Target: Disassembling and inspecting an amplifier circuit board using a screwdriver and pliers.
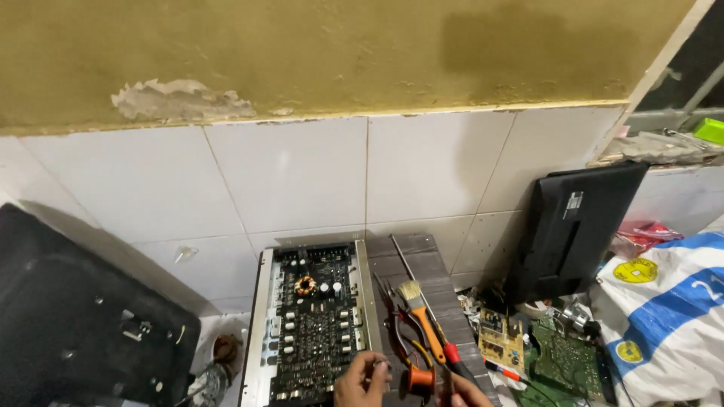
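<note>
Head view: take the open black circuit board in its long silver metal chassis (pixel 311 324) as your landmark. It lies flat on the bench, its long axis running from you toward the white tiled wall (pixel 302 181).

Your left hand (pixel 362 380) is at the near right corner of that chassis, fingers pinched together around something small and dark; what it is, you cannot tell from here.

Your right hand (pixel 464 392) sits further right of the chassis, mostly cut off by the bottom edge, so whether it is clenched or loose cannot be told.

Between your two hands, just right of the chassis, stands a small orange spool (pixel 419 377), apart from the left fingers but close to them. The left hand is the nearer one to the board.

On the grey ribbed lid (pixel 422 264) right of the chassis lie an orange-handled paintbrush (pixel 419 313), bristles toward the wall, dark red-handled pliers (pixel 394 320) and a red-handled screwdriver (pixel 452 354), all with their long axes roughly parallel to the chassis.

Well right of it lean a black flat panel (pixel 577 226) and loose green boards (pixel 562 354).
</note>
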